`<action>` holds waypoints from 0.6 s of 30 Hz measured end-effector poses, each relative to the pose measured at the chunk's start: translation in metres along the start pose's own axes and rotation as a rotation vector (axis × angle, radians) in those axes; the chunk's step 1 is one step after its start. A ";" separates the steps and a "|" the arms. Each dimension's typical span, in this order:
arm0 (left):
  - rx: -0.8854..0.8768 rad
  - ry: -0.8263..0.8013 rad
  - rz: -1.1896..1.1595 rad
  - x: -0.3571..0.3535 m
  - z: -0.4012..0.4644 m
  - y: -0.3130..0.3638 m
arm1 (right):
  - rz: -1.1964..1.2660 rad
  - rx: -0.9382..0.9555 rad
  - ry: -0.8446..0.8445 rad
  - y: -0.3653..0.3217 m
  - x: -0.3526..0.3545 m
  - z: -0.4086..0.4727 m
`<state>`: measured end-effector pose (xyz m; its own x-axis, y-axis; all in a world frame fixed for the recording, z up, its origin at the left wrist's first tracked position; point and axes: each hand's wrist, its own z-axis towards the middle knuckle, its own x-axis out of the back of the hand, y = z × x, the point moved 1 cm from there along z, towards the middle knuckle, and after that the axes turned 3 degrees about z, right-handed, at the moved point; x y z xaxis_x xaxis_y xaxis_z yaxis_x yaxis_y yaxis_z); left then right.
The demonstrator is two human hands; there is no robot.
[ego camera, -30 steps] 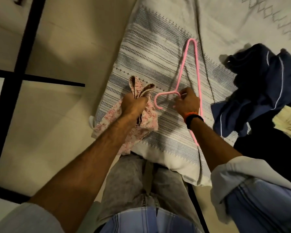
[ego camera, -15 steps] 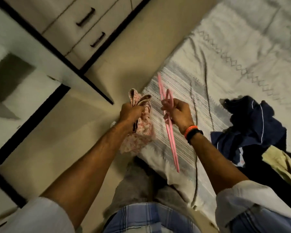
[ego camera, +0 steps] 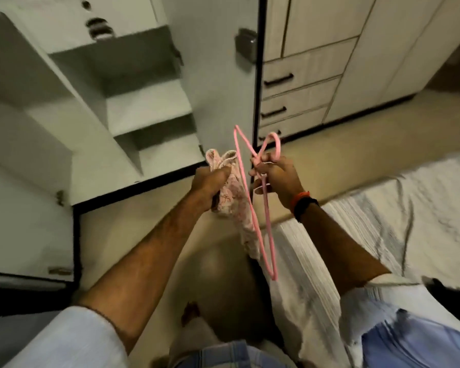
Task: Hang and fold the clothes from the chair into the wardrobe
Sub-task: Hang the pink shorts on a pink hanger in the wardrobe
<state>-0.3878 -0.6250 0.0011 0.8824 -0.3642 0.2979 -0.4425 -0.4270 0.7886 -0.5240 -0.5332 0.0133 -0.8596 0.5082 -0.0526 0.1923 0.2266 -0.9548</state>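
My left hand [ego camera: 210, 183] grips a small pink floral garment [ego camera: 235, 197] by its bunched top, and the cloth hangs down below my fist. My right hand [ego camera: 275, 175] holds a pink plastic hanger [ego camera: 263, 224] near its hook, with the hook pointing up and the frame slanting down toward my legs. Hanger and garment touch between my hands. Ahead stands the white wardrobe [ego camera: 144, 107], its door swung wide and bare shelves showing inside.
A closed wardrobe section with three dark-handled drawers [ego camera: 298, 83] stands to the right of the shelves. The bed with its striped white sheet [ego camera: 369, 221] lies at my right. Beige floor [ego camera: 144, 229] runs between bed and wardrobe. A wardrobe door with hinges [ego camera: 27, 208] is at the left.
I have lifted the hanger off the bed and turned from the bed toward the wardrobe. Both hands rose, still holding garment and hanger. The dark clothes pile has left the view.
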 end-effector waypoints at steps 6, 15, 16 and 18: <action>-0.090 0.108 -0.109 0.112 0.039 0.017 | -0.090 0.077 -0.120 -0.060 -0.109 0.014; -0.153 0.121 -0.198 0.245 0.032 0.071 | -0.095 0.163 -0.152 -0.114 -0.246 0.022; -0.162 0.128 -0.207 0.258 0.035 0.074 | -0.095 0.173 -0.155 -0.119 -0.260 0.022; -0.167 0.147 -0.211 0.276 0.048 0.075 | -0.090 0.182 -0.163 -0.127 -0.280 0.022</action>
<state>-0.1856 -0.7975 0.1166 0.9711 -0.1529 0.1833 -0.2254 -0.3342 0.9152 -0.3179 -0.7224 0.1432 -0.9372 0.3488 0.0026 0.0361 0.1043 -0.9939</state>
